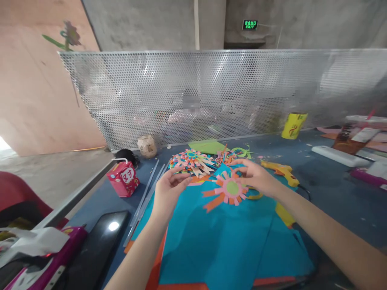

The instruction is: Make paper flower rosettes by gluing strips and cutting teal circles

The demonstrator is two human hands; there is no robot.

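A paper rosette (232,187) with a green centre, a pink and orange fringe and two orange ribbon tails is pinched at its upper right edge by my right hand (256,176). To the left of the rosette, my left hand (171,186) is raised with fingers curled and thumb and fingertips close together; anything between them is too small to make out. Both hands are above blue sheets (211,237) lying over orange ones. Just behind the hands sits a pile of similar multicoloured rosettes (191,159).
A yellow glue gun (282,171) lies right of the sheets. At left are a pink drink carton (123,178), clear sticks (146,191) and a phone (101,241). A perforated metal screen (151,92) runs along the back, with a yellow cup (294,125) nearby. Someone sits beyond it.
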